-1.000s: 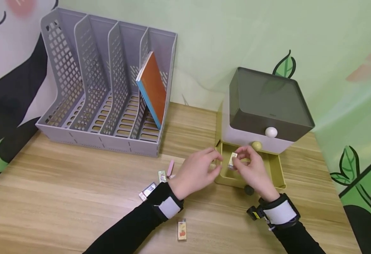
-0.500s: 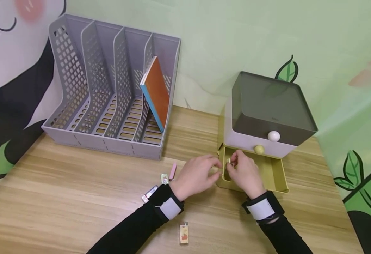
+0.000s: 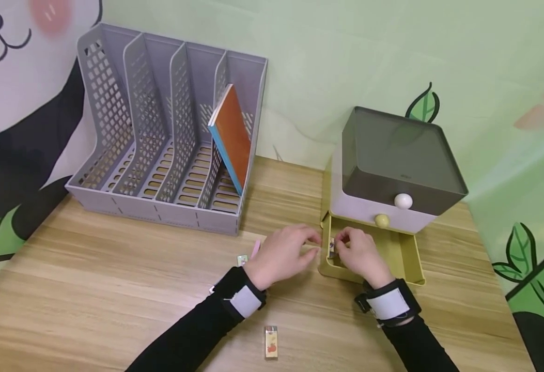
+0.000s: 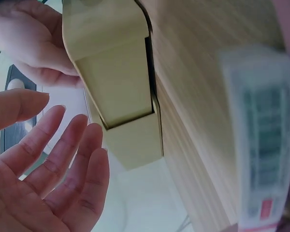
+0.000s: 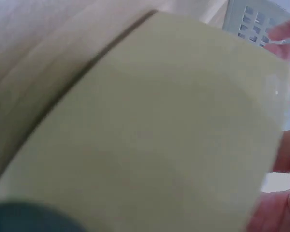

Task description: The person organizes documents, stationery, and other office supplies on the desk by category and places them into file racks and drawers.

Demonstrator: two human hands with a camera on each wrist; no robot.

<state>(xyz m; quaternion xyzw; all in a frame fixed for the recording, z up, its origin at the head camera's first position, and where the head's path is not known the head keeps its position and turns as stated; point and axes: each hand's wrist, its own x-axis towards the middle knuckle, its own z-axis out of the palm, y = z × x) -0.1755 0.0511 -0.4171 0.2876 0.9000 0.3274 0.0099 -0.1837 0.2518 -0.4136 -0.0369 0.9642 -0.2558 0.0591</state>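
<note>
In the head view my right hand (image 3: 364,256) reaches down into the pulled-out yellow drawer (image 3: 410,258). Its thumb and fingers pinch a small eraser (image 3: 331,248) standing by the drawer's left wall. My left hand (image 3: 278,256) hovers just outside that wall, fingers loosely bent and holding nothing; the left wrist view shows its fingers (image 4: 72,166) spread apart. From the right wrist, the drawer front (image 5: 150,121) hides most of the right hand's work. A wrapped eraser with an apple print (image 3: 271,343) lies on the wooden table nearer the front.
Above the drawer sits a cabinet (image 3: 404,155) with a dark top and round knobs. A grey file rack (image 3: 160,212) holding an orange book (image 3: 232,137) stands at back left. Small items, including a green-patterned one (image 3: 242,260) and a pink stick (image 3: 255,249), lie partly behind the left hand.
My right hand has lowered the eraser from above the drawer to its left side. The left hand has stayed nearly in place. The head view has shifted slightly.
</note>
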